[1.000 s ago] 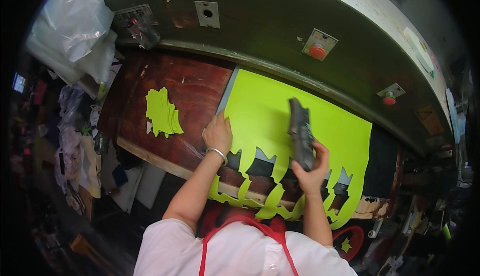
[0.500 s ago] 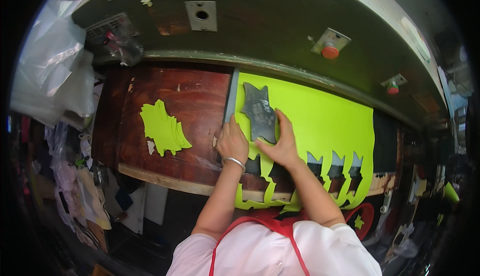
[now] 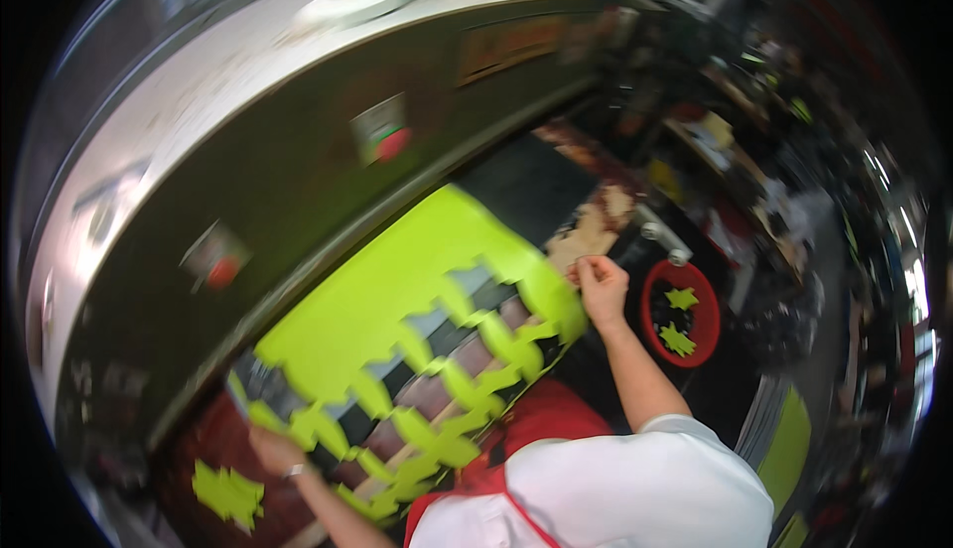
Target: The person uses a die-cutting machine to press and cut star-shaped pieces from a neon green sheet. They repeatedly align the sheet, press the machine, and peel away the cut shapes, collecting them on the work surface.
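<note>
A bright yellow-green sheet (image 3: 357,310) lies on the work surface, with a row of jagged cut-outs along its near side. Beside the left end of the sheet is my left hand (image 3: 273,451), a bracelet at its wrist; blur hides how its fingers are set. A dark star-like cutting die (image 3: 266,387) rests at that end, just beyond the hand. My right hand (image 3: 602,285) is closed in a pinch by the far right edge of the sheet. What lies between its fingertips, if anything, does not show. A stack of cut yellow-green pieces (image 3: 226,493) sits left of my left hand.
A green machine beam (image 3: 298,191) with red buttons (image 3: 393,143) runs along the far side. To the right stands a red basket (image 3: 650,322) containing cut pieces. A stack of sheets (image 3: 779,439) is at lower right, and a white tape roll (image 3: 357,2) lies on top of the beam.
The view has swung to the right. My right hand has left the die for the sheet's right edge and closed into a pinch. My left hand stays near the sheet's left end.
</note>
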`<state>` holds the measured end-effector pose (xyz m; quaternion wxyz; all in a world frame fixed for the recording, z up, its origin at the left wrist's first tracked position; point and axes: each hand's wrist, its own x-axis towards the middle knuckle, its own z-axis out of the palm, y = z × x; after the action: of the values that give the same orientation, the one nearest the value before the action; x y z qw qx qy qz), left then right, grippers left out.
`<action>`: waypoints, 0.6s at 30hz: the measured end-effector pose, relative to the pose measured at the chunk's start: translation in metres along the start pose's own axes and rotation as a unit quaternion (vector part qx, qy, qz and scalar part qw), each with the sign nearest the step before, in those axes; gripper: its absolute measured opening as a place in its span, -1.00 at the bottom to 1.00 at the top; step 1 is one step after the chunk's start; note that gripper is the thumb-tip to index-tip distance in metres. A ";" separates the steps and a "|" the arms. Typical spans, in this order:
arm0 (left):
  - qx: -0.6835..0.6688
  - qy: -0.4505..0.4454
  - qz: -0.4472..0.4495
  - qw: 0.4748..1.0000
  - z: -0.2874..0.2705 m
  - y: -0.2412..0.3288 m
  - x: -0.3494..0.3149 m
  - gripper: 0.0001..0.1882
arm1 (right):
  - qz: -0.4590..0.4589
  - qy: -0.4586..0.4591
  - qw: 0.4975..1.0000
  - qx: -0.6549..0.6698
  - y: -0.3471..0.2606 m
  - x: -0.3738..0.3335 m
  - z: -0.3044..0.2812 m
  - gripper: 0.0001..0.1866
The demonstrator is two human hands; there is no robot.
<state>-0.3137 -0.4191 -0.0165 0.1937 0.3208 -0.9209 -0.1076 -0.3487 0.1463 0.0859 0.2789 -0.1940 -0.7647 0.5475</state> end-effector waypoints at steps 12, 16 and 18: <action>0.041 0.059 -0.012 0.997 -0.021 0.122 -0.094 -0.60 | 0.016 0.147 0.956 0.253 0.099 0.308 -0.151 -0.85; 0.092 0.011 -0.046 0.995 -0.034 0.192 -0.143 -0.60 | -0.003 0.150 0.940 0.305 0.115 0.406 -0.161 -0.81; 0.109 -0.002 -0.060 0.992 -0.036 0.217 -0.160 -0.59 | -0.012 0.155 0.925 0.346 0.122 0.454 -0.159 -0.78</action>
<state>-0.3025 -0.1538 0.0398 0.1485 0.3941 -0.9068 -0.0182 -0.5975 0.5751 0.1063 0.4503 -0.1591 -0.4771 0.7378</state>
